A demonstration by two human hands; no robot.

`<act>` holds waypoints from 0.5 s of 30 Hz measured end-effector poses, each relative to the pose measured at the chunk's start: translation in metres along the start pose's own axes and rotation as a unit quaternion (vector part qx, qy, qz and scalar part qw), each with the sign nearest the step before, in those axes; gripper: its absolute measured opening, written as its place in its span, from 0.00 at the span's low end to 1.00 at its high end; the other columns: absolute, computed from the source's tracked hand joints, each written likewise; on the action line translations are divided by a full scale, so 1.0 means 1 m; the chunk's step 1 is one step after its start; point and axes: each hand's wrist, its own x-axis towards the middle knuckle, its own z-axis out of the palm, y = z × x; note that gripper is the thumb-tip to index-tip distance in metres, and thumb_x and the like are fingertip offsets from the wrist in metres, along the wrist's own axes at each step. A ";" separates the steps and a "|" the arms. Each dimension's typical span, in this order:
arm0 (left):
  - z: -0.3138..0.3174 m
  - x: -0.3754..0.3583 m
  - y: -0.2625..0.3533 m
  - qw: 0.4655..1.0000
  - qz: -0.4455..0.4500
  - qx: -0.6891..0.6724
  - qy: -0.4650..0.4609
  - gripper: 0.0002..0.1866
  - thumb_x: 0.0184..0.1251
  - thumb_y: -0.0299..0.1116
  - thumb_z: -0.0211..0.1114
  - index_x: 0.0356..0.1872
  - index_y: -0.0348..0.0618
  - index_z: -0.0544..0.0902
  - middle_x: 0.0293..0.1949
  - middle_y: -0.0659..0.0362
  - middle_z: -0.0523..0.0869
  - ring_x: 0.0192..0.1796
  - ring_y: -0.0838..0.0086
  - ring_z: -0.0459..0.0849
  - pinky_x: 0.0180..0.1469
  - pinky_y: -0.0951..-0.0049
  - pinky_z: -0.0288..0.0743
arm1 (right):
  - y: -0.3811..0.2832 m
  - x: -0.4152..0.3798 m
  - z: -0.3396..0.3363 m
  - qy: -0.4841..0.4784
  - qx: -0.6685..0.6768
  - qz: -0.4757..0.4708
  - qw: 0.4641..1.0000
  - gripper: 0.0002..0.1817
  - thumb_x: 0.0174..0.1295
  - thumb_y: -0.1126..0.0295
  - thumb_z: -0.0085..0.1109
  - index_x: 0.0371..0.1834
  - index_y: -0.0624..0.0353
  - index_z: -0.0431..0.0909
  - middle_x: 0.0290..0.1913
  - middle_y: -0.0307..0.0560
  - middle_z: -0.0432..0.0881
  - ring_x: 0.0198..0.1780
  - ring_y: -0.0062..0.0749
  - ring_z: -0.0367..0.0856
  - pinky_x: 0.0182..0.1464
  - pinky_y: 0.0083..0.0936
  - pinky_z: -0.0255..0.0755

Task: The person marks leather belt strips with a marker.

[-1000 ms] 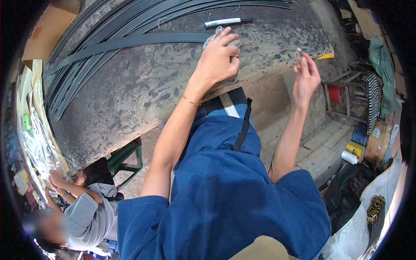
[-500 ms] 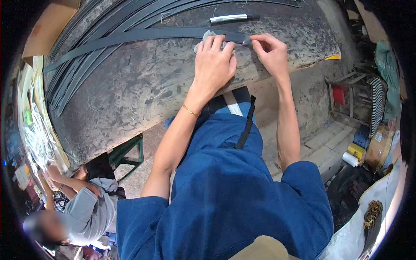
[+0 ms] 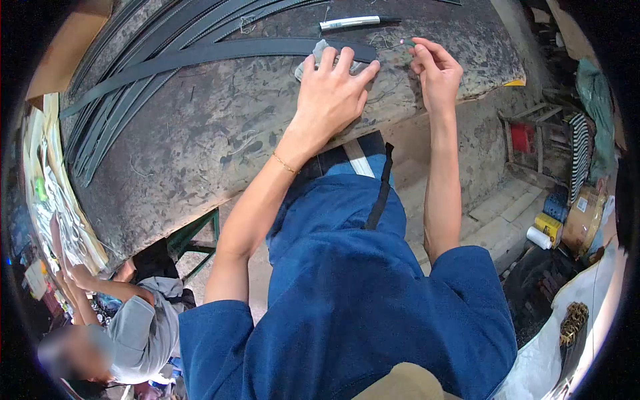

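My left hand [image 3: 331, 90] lies palm down at the right end of a dark strap [image 3: 247, 48], fingers spread over a crumpled grey cloth [image 3: 320, 48]. The cloth is partly hidden under those fingers. To the right, just above the table, my right hand [image 3: 440, 72] pinches a small dark thing with a pale pinkish tip [image 3: 404, 42]; its kind is too small to tell. A gap separates this tip from the strap's end. Behind the strap lies a silver and black pen-like tool [image 3: 357, 25], touched by neither hand.
Several more dark stitched straps [image 3: 127, 110] are heaped on the left of the worn table [image 3: 200, 140]. A co-worker in a grey shirt [image 3: 140, 333] is at the lower left. A wooden stool [image 3: 533, 143] and a cardboard box [image 3: 583, 217] stand to the right.
My right hand has moved up and right, away from the strap's end, with the small dark thing. The fingers of my left hand have spread, its index finger reaching rightward.
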 end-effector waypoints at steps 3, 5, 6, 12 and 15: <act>0.002 -0.002 -0.002 1.000 0.016 0.007 0.005 0.23 0.60 0.40 0.68 0.59 0.61 0.84 0.50 0.53 0.80 0.53 0.58 0.77 0.54 0.51 0.71 | 0.001 0.000 -0.001 0.006 0.004 -0.001 1.000 0.09 0.69 0.75 0.64 0.48 0.65 0.88 0.36 0.43 0.88 0.28 0.16 0.74 0.30 0.16 0.67; 0.003 -0.001 -0.002 1.000 0.013 0.011 0.014 0.23 0.60 0.40 0.67 0.60 0.61 0.83 0.50 0.53 0.80 0.54 0.57 0.77 0.53 0.51 0.71 | 0.000 -0.001 -0.001 0.007 0.000 -0.001 1.000 0.09 0.69 0.75 0.64 0.48 0.65 0.88 0.36 0.43 0.88 0.28 0.16 0.74 0.30 0.16 0.67; 0.003 -0.001 -0.002 1.000 0.014 0.011 0.014 0.23 0.60 0.40 0.67 0.60 0.61 0.83 0.50 0.53 0.80 0.54 0.57 0.77 0.53 0.51 0.71 | 0.000 -0.001 -0.001 0.005 -0.003 0.001 1.000 0.09 0.69 0.75 0.64 0.48 0.65 0.88 0.36 0.43 0.88 0.28 0.16 0.74 0.30 0.16 0.67; 0.003 -0.001 -0.002 1.000 0.004 -0.006 0.021 0.23 0.61 0.39 0.66 0.59 0.56 0.83 0.50 0.53 0.80 0.54 0.57 0.77 0.54 0.51 0.70 | 0.000 -0.001 0.000 -0.009 -0.036 0.011 0.999 0.09 0.69 0.74 0.65 0.48 0.64 0.88 0.36 0.40 0.88 0.28 0.15 0.74 0.30 0.15 0.66; 0.007 -0.004 -0.003 1.000 0.000 -0.006 0.030 0.23 0.62 0.36 0.65 0.60 0.57 0.84 0.50 0.52 0.80 0.54 0.57 0.77 0.53 0.54 0.71 | -0.003 -0.004 -0.001 -0.039 -0.093 -0.007 0.995 0.09 0.69 0.74 0.65 0.48 0.63 0.88 0.37 0.38 0.88 0.31 0.15 0.77 0.33 0.15 0.70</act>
